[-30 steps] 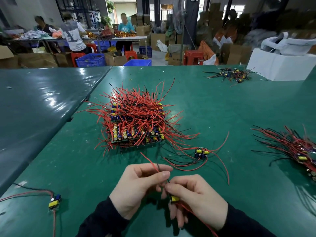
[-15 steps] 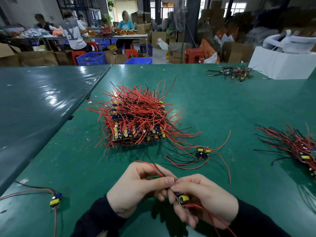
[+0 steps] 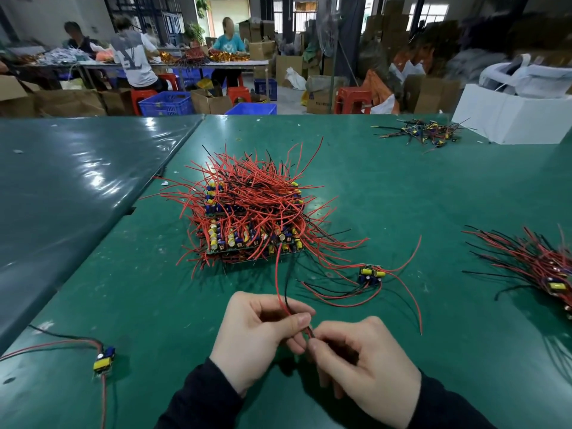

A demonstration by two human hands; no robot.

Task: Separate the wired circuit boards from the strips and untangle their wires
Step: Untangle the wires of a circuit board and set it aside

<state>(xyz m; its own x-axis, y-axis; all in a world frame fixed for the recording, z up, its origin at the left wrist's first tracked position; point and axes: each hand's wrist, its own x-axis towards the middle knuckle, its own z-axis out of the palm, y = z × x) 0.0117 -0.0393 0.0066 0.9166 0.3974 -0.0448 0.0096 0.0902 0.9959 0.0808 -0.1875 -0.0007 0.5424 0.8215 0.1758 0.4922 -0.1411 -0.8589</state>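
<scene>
The red and black wires (image 3: 283,283) now stand up from my hands instead of bending left, my left hand (image 3: 257,339) pinching them at thumb and forefinger, my right hand (image 3: 360,363) curled around the board, hidden inside it, just near the pile (image 3: 250,212) on the green table (image 3: 433,187).

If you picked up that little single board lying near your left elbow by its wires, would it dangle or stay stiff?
Probably dangle. The loose circuit board looks small and light, and its red and black wires lie in soft curves on the green table, so they seem floppy. The pair the left hand pinches does stand up in an arc, so expect some springiness.
</scene>
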